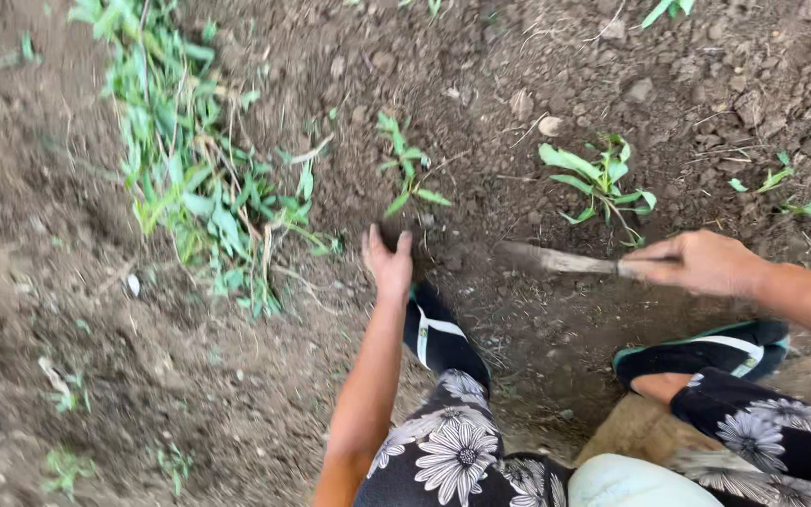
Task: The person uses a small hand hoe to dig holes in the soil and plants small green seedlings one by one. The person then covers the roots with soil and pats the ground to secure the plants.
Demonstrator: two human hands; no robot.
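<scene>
Counted: two hands, left hand [388, 262] and right hand [696, 262]; one digging blade [556, 260]; two sandals [436, 330] [706, 349]; one heap of pulled weeds [201, 183]; two standing seedlings [408, 176] [601, 184].

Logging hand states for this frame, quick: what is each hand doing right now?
Left hand: fingers curled around a clump of soil at the base of a small green plant.
Right hand: closed on the handle of a digging tool.

Loose brown soil [68, 282] covers the ground, cloddy and dry, with small stones [550, 125] scattered at the top. A heap of pulled weeds [199, 178] lies on it at left, and small green seedlings [603, 183] stand rooted further right.
</scene>
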